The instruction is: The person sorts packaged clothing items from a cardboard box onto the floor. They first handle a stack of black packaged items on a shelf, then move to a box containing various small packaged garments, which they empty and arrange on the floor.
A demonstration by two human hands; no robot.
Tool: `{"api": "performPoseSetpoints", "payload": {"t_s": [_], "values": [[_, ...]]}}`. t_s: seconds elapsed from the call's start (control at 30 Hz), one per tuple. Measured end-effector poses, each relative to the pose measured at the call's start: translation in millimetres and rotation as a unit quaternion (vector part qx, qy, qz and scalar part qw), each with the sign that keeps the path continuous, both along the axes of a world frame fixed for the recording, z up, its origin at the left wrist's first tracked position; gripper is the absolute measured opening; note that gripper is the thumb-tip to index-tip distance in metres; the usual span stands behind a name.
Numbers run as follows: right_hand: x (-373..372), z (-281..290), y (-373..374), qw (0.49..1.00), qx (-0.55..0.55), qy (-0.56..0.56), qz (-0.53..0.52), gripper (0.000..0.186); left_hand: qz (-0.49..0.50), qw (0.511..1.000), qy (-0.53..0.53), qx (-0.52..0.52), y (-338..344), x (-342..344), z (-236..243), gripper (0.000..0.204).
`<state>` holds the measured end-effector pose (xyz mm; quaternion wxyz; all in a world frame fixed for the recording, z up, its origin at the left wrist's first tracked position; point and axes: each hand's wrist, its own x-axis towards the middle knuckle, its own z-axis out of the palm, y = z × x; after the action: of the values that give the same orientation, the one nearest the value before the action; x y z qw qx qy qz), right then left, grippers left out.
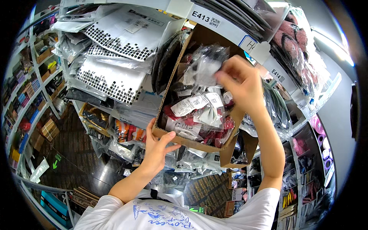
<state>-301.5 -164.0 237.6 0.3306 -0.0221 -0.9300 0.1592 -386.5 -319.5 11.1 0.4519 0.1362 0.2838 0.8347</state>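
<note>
An open cardboard box (174, 73) tilts toward me, its far end under the shelf edge. My left hand (157, 149) grips its near left corner, thumb at the rim. Inside lie several small clear bags with white labels (189, 105) and dark red contents (226, 126). Over the box's far half, my right hand (245, 84) is closed at the edge of a clear plastic bag (207, 69) with something whitish-grey in it. That hand and bag are smeared by motion, so the contents' kind does not show.
White packages with black squares (115, 80) are stacked left of the box. A shelf edge with labels (226, 28) crosses above it. Another cardboard box (237, 153) sits below right. Pink bagged goods (293, 38) are at upper right, and shelving (34, 80) stands far left.
</note>
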Motion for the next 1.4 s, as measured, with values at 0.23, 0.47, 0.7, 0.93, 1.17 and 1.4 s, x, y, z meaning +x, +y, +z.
{"api": "performPoseSetpoints", "payload": {"t_s": [0.23,0.47,0.7,0.93,1.17,1.4], "values": [[-34.6,-13.7,40.2,0.870,-0.492,-0.009,-0.023,0.017,0.001,1.000,0.009,0.001,0.5,2.8,2.0,0.097],[-49.7,-4.9,28.4,0.953,-0.233,-0.127,-0.143,0.037,0.002,1.000,0.006,-0.009,0.1,0.9,3.6,0.096],[14.4,11.2,6.8,0.993,-0.007,-0.115,-0.033,0.023,-0.003,1.000,0.007,-0.001,1.5,-0.5,2.7,0.095],[44.6,-61.9,-24.6,0.939,0.268,-0.213,-0.022,0.061,-0.001,1.000,0.023,0.012,-0.2,4.4,1.0,0.085],[15.9,-65.4,-13.1,0.947,0.283,-0.152,-0.005,0.052,0.007,1.000,0.023,0.012,2.0,6.1,-2.1,0.078],[14.2,-32.4,5.6,0.952,0.236,-0.194,0.037,0.019,0.009,1.000,0.018,0.009,-0.5,6.5,1.3,0.076]]}}
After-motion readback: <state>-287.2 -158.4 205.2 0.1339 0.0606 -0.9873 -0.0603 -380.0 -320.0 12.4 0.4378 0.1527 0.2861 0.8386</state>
